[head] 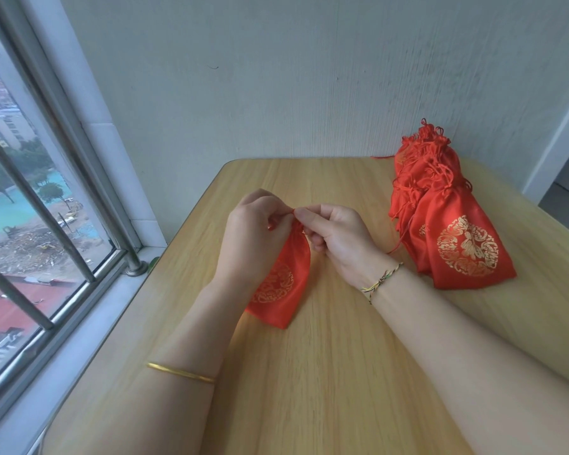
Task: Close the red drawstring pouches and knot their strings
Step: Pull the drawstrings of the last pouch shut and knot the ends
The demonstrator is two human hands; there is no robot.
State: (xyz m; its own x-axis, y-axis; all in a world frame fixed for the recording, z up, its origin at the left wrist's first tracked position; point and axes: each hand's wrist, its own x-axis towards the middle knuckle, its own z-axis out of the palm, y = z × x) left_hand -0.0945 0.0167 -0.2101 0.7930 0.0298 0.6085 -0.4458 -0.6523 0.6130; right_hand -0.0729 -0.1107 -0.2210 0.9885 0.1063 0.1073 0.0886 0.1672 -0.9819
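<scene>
A red drawstring pouch point(284, 284) with a gold round pattern lies on the wooden table point(326, 372), its gathered neck lifted between my hands. My left hand point(253, 231) pinches the red string at the neck from the left. My right hand point(337, 233) pinches the same string from the right, fingertips almost touching the left hand's. The knot itself is hidden by my fingers. A pile of several more red pouches point(440, 218) lies at the back right of the table, strings bunched at their tops.
A barred window point(30, 208) with a sill runs along the table's left side. A pale wall point(276, 77) stands behind the table. A loose red string point(398, 244) trails from the pile toward my right wrist.
</scene>
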